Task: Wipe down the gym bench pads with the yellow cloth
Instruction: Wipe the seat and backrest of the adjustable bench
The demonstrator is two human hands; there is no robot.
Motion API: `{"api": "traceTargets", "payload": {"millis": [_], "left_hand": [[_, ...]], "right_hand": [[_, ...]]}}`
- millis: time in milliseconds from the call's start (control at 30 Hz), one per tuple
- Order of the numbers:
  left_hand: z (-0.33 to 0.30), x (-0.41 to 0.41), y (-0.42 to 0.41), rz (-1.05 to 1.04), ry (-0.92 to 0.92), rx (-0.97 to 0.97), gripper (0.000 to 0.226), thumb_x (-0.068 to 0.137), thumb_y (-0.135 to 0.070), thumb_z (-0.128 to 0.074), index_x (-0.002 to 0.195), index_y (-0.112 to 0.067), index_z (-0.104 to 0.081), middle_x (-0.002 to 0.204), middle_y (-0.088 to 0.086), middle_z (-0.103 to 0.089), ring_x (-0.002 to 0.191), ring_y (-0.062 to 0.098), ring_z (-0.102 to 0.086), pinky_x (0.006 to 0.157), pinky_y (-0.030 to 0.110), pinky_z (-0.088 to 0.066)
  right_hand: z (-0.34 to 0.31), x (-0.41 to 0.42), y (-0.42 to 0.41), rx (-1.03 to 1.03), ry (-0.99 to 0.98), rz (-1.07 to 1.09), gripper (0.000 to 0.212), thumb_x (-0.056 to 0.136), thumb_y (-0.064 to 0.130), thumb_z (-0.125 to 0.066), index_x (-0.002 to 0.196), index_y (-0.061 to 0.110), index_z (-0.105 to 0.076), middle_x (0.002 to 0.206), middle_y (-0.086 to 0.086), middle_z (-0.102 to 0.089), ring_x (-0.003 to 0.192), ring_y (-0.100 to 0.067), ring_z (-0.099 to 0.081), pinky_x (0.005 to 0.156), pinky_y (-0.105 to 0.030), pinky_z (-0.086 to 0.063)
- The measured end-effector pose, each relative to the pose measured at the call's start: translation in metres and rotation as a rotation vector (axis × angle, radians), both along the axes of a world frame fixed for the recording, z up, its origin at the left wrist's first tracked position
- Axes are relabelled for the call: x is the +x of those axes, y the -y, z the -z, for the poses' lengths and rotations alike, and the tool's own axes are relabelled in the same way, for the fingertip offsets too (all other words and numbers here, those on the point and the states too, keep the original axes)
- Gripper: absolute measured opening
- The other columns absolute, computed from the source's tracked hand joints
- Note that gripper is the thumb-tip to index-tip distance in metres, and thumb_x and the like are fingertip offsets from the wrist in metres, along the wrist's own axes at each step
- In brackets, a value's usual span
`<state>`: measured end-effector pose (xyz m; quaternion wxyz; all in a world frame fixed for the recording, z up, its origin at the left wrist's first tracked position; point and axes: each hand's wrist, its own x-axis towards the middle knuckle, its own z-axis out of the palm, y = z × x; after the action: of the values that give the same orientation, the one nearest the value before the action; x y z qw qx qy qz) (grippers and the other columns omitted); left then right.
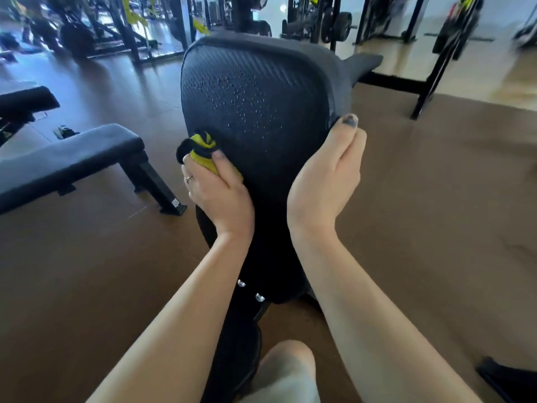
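A black textured bench pad (258,94) stands tilted up in the middle of the view, its upper face dotted with small droplets. My left hand (216,189) grips a bunched yellow and black cloth (203,148) against the pad's lower left edge. My right hand (327,175) holds the pad's right edge, thumb on the front face, fingers curled round behind and hidden. The pad's narrow lower part (270,257) runs down between my forearms, with two metal bolts (250,290) below it.
A flat black bench (69,158) stands to the left on the brown rubber floor (436,213). Black racks and weight machines (328,21) fill the background. A black frame leg (430,80) stands at the right. My knee (287,370) shows at the bottom.
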<state>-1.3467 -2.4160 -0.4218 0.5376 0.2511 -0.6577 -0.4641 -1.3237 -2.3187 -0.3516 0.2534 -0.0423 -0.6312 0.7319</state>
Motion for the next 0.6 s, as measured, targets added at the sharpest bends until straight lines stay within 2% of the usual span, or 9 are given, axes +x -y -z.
{"api": "traceTargets", "payload": {"millis": [67, 167, 267, 333, 433, 500, 600], "left_hand": [[-0.001, 0.009, -0.005, 0.05, 0.032, -0.089, 0.031, 0.104, -0.029, -0.043, 0.108, 0.0, -0.052, 0.102, 0.007, -0.056, 0.097, 0.036, -0.055, 0.09, 0.059, -0.044], [-0.013, 0.025, -0.026, 0.229, 0.047, -0.361, 0.039, 0.102, -0.035, -0.045, 0.106, 0.003, -0.056, 0.105, 0.016, -0.06, 0.098, 0.039, -0.055, 0.089, 0.057, -0.044], [-0.038, 0.021, -0.036, 0.192, 0.002, -0.588, 0.041, 0.098, -0.034, -0.051, 0.108, 0.004, -0.061, 0.109, 0.021, -0.065, 0.101, 0.041, -0.061, 0.092, 0.043, -0.04], [-0.046, 0.015, -0.032, 0.16, -0.031, -0.657, 0.04, 0.098, -0.034, -0.051, 0.114, 0.002, -0.057, 0.11, 0.023, -0.066, 0.102, 0.041, -0.06, 0.092, 0.042, -0.039], [-0.049, 0.01, -0.017, 0.155, -0.021, -0.617, 0.044, 0.099, -0.035, -0.049, 0.117, 0.004, -0.058, 0.115, 0.024, -0.064, 0.106, 0.043, -0.059, 0.093, 0.051, -0.045], [-0.059, 0.004, -0.008, 0.114, -0.025, -0.472, 0.048, 0.101, -0.036, -0.047, 0.12, 0.006, -0.058, 0.118, 0.022, -0.065, 0.11, 0.041, -0.06, 0.095, 0.054, -0.046], [-0.075, -0.001, 0.0, 0.027, -0.023, -0.296, 0.053, 0.102, -0.04, -0.041, 0.125, 0.005, -0.057, 0.118, 0.014, -0.067, 0.111, 0.033, -0.062, 0.095, 0.051, -0.046]], "right_hand": [[-0.001, 0.001, 0.002, -0.007, 0.007, 0.03, 0.035, 0.108, 0.042, -0.032, 0.087, 0.02, -0.049, 0.061, 0.027, -0.05, 0.06, -0.001, -0.046, 0.063, -0.028, -0.034], [0.001, -0.001, 0.002, -0.012, -0.014, 0.055, 0.035, 0.109, 0.04, -0.032, 0.082, 0.022, -0.045, 0.059, 0.026, -0.05, 0.059, 0.0, -0.047, 0.061, -0.023, -0.035], [0.002, -0.002, 0.0, 0.01, -0.034, 0.073, 0.037, 0.108, 0.04, -0.033, 0.081, 0.02, -0.047, 0.062, 0.023, -0.052, 0.061, 0.0, -0.048, 0.062, -0.024, -0.039], [0.004, -0.004, 0.0, 0.015, -0.045, 0.09, 0.038, 0.108, 0.04, -0.033, 0.081, 0.018, -0.048, 0.062, 0.022, -0.052, 0.061, 0.001, -0.048, 0.061, -0.021, -0.04], [0.005, -0.005, 0.0, 0.012, -0.077, 0.096, 0.037, 0.11, 0.036, -0.032, 0.081, 0.017, -0.048, 0.061, 0.023, -0.051, 0.058, 0.003, -0.045, 0.058, -0.017, -0.038], [0.005, -0.005, 0.0, 0.009, -0.091, 0.088, 0.037, 0.11, 0.033, -0.032, 0.077, 0.021, -0.044, 0.058, 0.023, -0.048, 0.054, 0.003, -0.041, 0.056, -0.016, -0.034], [0.005, -0.004, 0.001, 0.014, -0.095, 0.085, 0.035, 0.109, 0.033, -0.032, 0.076, 0.025, -0.04, 0.056, 0.024, -0.046, 0.052, 0.001, -0.038, 0.055, -0.016, -0.032]]}}
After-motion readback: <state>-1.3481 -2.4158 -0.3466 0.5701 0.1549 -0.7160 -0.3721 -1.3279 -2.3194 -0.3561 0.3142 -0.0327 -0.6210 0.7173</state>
